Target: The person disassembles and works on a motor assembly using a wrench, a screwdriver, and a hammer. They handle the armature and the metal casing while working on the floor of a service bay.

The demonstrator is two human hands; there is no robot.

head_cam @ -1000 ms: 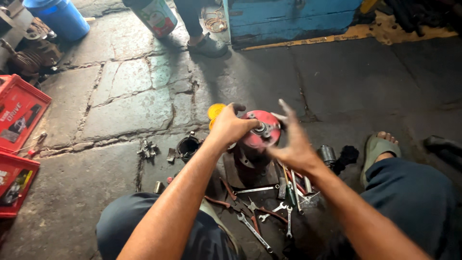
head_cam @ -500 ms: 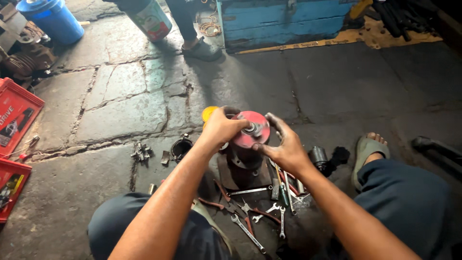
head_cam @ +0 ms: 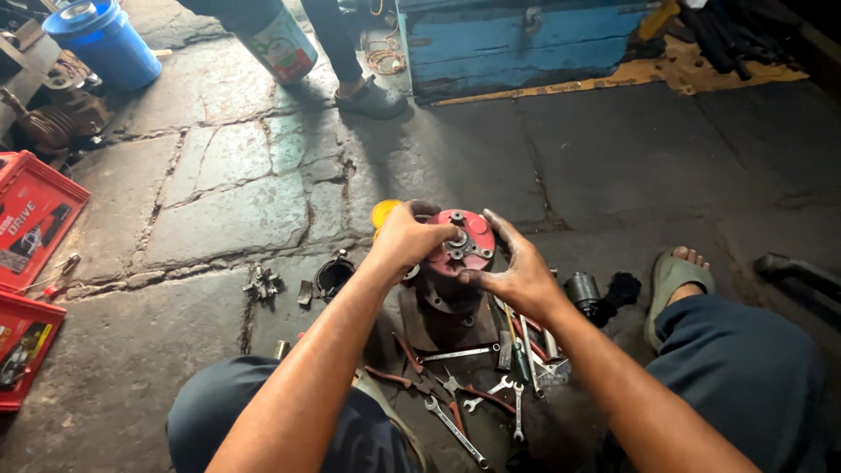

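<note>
Red round plate [head_cam: 464, 243], blue barrel [head_cam: 103, 39], blue crate [head_cam: 526, 39], red trays [head_cam: 31, 219], grey stone floor [head_cam: 219, 184]

Place: repair workshop, work done on the floor
Floor: cracked, oily stone [head_cam: 219, 201]
Tools: spanners [head_cam: 455, 429], pliers [head_cam: 412, 363]
Storage: blue box [head_cam: 526, 39], red crates [head_cam: 31, 219]

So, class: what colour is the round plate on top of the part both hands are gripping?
Red plate with grey metal bolts, clearest in the head view.
</note>
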